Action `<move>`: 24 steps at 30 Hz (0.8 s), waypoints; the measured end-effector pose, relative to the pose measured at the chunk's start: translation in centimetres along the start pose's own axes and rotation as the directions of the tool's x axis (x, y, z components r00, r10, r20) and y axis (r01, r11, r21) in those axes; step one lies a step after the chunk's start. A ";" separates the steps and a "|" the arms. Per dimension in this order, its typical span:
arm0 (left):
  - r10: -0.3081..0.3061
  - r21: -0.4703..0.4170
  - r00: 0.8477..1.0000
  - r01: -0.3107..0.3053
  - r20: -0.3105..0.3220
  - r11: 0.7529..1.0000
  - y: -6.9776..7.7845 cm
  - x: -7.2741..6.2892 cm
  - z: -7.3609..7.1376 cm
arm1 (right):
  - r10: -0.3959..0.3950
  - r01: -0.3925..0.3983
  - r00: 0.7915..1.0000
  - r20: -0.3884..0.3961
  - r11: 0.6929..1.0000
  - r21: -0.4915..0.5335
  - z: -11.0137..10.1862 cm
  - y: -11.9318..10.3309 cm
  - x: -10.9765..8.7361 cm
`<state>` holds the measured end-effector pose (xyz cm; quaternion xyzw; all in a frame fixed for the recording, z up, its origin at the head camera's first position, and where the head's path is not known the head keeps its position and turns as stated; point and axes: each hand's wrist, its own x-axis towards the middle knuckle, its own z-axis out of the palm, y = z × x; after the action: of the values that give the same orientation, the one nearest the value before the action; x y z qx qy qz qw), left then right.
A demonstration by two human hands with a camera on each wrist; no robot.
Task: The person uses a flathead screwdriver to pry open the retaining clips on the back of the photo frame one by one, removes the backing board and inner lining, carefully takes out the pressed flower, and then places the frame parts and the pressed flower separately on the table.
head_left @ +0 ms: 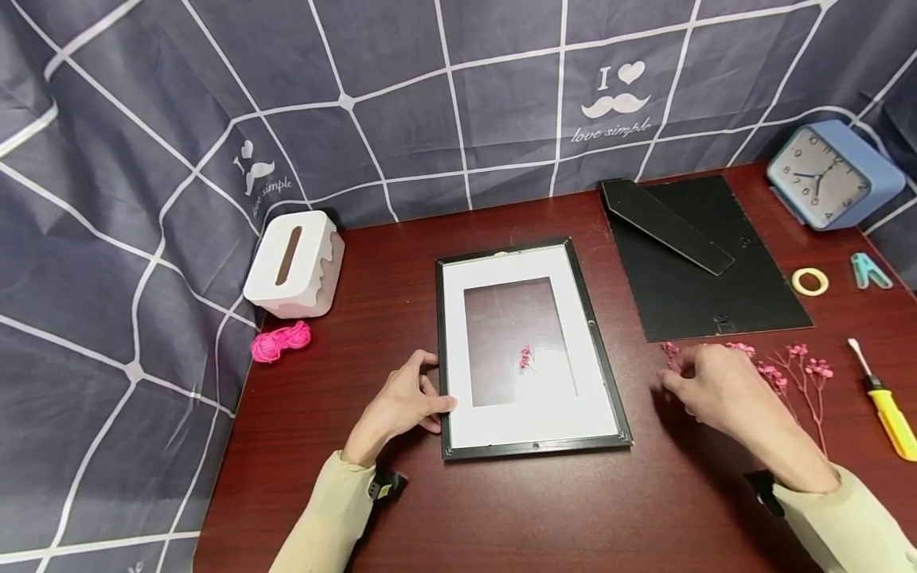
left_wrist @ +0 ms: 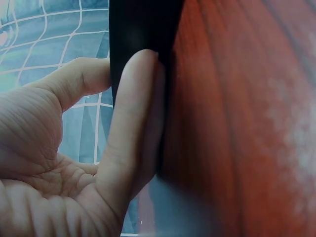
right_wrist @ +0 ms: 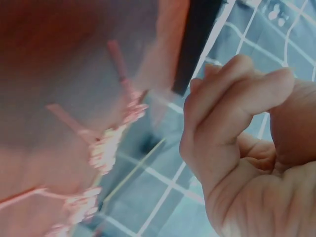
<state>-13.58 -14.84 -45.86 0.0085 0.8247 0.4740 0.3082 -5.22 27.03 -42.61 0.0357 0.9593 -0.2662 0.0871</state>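
A black-edged picture frame (head_left: 623,414) with a white mat (head_left: 494,426) lies on the table. Inside its window a small pink flower sprig (head_left: 526,356) rests toward the lower right. My left hand (head_left: 404,398) grips the frame's left edge, thumb on top; the left wrist view shows the fingers (left_wrist: 138,98) against the dark edge. Right of the frame, my right hand (head_left: 723,390) hovers low over pink dried flower sprigs (head_left: 817,370), fingertips close to a small one (head_left: 669,350). In the right wrist view its fingers (right_wrist: 222,108) bend loosely, with nothing visible between them.
Behind the right hand lies a black backing board (head_left: 688,302) with its stand (head_left: 666,227). A clock (head_left: 824,179), a yellow ring (head_left: 810,282), a teal clip (head_left: 868,272) and a screwdriver (head_left: 891,414) are at right. A tissue box (head_left: 301,263) and pink yarn (head_left: 279,342) stand left.
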 end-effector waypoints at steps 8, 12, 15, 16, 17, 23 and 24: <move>-0.004 0.001 1.000 0.004 -0.012 1.000 0.2 0.0 0.1 | -0.119 0.117 0.992 -0.047 0.993 -0.034 0.4 -4.5 0.7; -0.002 -0.005 1.000 0.002 -0.007 1.000 0.1 0.0 0.1 | -0.173 0.172 0.985 -0.011 0.985 -0.008 0.8 -7.0 1.6; -0.002 -0.007 1.000 0.002 -0.009 1.000 0.0 0.0 0.1 | -0.204 0.204 0.978 0.034 0.979 -0.005 1.3 -8.6 2.5; -0.003 -0.007 1.000 0.003 -0.011 1.000 0.0 0.0 0.1 | -0.208 0.209 0.977 0.055 0.978 -0.005 1.5 -9.2 2.8; -0.003 -0.005 1.000 0.003 -0.014 1.000 -0.1 0.0 0.1 | -0.214 0.215 0.974 0.073 0.977 -0.009 1.7 -9.7 3.1; 0.006 0.008 1.000 -0.006 -0.020 1.000 -0.1 0.0 0.1 | -0.258 0.264 0.956 0.137 0.964 -0.023 3.6 -11.5 4.7; 0.008 0.009 1.000 -0.008 -0.020 1.000 0.0 0.0 0.1 | -0.273 0.278 0.952 0.134 0.960 -0.018 4.1 -11.3 5.0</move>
<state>-13.56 -14.79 -45.95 0.0085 0.8298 0.4717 0.2981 -10.82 15.29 -41.32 -0.1176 0.9518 -0.2599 0.1123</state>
